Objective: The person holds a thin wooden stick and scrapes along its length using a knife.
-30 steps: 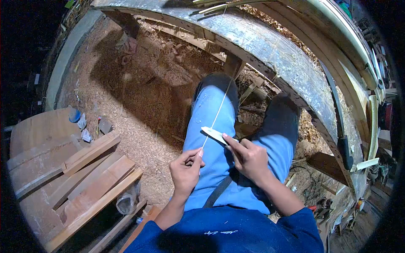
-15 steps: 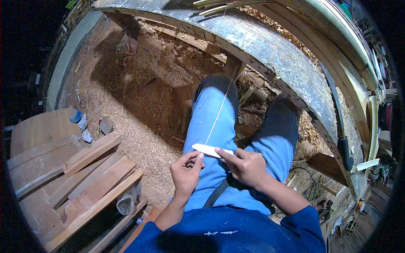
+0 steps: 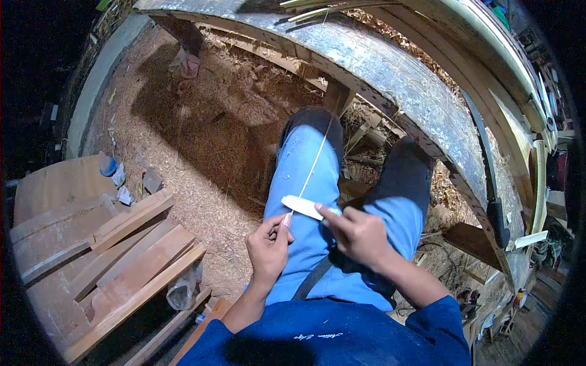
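My left hand is closed, its thumb and forefinger pinching the near end of a thin pale strip, likely bamboo or wood. The strip runs away from me over the thigh toward the knee. In my right hand is a knife with a bright, flat blade; the grip is hidden by the fingers. The forefinger lies stretched toward the blade. Its rounded tip points left and crosses the strip just beyond my left fingertips. Blue trousers with dark knees lie beneath both hands.
A worn bench curves across the top and right, with long strips and a dark-handled saw-like tool on it. Wooden boards are piled at left near a blue-capped container. Shavings cover the floor.
The knife has shifted slightly away from me and turned, so its broad face shows more. A small gap now separates the blade from my left fingers, which still pinch the strip.
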`<state>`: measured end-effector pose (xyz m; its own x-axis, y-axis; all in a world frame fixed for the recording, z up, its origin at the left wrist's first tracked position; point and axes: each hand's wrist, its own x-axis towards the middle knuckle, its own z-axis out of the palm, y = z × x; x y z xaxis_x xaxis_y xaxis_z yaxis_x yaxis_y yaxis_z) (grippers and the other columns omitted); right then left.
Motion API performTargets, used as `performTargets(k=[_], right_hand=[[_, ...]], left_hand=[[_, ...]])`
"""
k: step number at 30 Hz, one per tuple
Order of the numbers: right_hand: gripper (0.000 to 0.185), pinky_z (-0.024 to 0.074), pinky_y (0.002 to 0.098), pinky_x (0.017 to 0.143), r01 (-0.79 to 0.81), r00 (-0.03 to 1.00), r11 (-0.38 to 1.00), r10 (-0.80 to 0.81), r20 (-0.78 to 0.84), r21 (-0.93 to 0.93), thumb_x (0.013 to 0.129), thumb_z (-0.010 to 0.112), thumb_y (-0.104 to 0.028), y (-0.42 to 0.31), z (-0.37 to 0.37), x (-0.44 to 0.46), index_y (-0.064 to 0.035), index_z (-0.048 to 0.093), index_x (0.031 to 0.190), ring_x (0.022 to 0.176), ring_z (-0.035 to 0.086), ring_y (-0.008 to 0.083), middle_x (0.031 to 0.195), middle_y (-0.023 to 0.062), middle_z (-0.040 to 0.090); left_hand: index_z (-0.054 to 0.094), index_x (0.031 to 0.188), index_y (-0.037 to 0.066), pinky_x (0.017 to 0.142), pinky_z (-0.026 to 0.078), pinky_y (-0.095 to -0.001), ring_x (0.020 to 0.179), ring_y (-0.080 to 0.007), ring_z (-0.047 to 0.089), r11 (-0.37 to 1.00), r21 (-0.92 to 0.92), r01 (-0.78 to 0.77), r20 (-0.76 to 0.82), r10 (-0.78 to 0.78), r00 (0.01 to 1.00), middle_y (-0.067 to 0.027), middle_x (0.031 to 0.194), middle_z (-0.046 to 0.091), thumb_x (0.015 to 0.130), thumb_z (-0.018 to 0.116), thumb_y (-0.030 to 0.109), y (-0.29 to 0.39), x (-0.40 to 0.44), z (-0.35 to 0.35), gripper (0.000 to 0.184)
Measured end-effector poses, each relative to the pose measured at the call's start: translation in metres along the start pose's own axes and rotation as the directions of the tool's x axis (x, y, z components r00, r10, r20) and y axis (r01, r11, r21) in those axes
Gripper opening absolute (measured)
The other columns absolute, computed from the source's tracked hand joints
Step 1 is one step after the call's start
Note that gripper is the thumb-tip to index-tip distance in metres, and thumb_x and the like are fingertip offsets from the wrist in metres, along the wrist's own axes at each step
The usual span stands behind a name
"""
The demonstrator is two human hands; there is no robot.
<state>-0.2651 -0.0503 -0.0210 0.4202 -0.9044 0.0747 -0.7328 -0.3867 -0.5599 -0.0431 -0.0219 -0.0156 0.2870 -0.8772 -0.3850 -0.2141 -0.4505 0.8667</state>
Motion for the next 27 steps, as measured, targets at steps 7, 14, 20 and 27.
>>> performTargets(k=[7, 14, 20, 27], right_hand=[[0.06, 0.0506, 0.0443, 0.046, -0.072, 0.997, 0.997, 0.072, -0.014, -0.032, 0.09, 0.077, -0.025, 0.004, -0.001, 0.001, -0.0361, 0.064, 0.147, 0.054, 0.062, 0.0261, 0.072, 0.0061, 0.058], [0.062, 0.0506, 0.0444, 0.045, -0.07, 0.997, 0.996, 0.071, 0.009, -0.046, 0.091, 0.076, -0.025, 0.002, -0.003, 0.003, -0.0368, 0.061, 0.149, 0.053, 0.062, 0.0265, 0.072, 0.0065, 0.058], [0.049, 0.044, 0.0417, 0.044, 0.02, 1.0, 1.0, -0.02, 0.022, 0.022, 0.095, 0.075, -0.023, -0.008, 0.001, -0.003, -0.0324, 0.069, 0.142, 0.05, 0.056, 0.0238, 0.065, 0.0045, 0.052], [0.048, 0.0481, 0.0441, 0.043, -0.013, 1.0, 0.997, 0.014, -0.011, 0.07, 0.096, 0.075, -0.029, -0.008, 0.006, -0.007, -0.0361, 0.067, 0.143, 0.048, 0.058, 0.0259, 0.065, 0.0052, 0.053]], left_hand=[[0.077, 0.113, -0.004, 0.054, 0.047, -0.022, 0.061, -0.0043, 0.062, 1.0, 0.029, -0.004, 0.022, 0.003, 1.0, -0.0024, 0.069, 0.069, 0.104, 0.071, 0.012, 0.004, -0.002, -0.002, 0.019], [0.078, 0.111, -0.002, 0.054, 0.048, -0.0231, 0.061, -0.0043, 0.063, 0.99, 0.104, -0.096, 0.033, 0.094, 0.995, -0.0022, 0.069, 0.07, 0.1, 0.075, 0.01, 0.01, -0.001, -0.003, 0.016], [0.077, 0.104, -0.002, 0.053, 0.048, -0.0265, 0.057, -0.0061, 0.063, 0.969, 0.175, -0.174, -0.009, 0.178, 0.984, -0.0057, 0.066, 0.07, 0.095, 0.078, 0.007, 0.004, 0.002, -0.001, 0.013], [0.075, 0.101, -0.002, 0.05, 0.045, -0.0319, 0.052, -0.011, 0.06, 0.926, 0.308, -0.218, 0.022, 0.222, 0.975, -0.0101, 0.062, 0.065, 0.095, 0.076, 0.006, 0.018, 0.006, -0.002, 0.01]])
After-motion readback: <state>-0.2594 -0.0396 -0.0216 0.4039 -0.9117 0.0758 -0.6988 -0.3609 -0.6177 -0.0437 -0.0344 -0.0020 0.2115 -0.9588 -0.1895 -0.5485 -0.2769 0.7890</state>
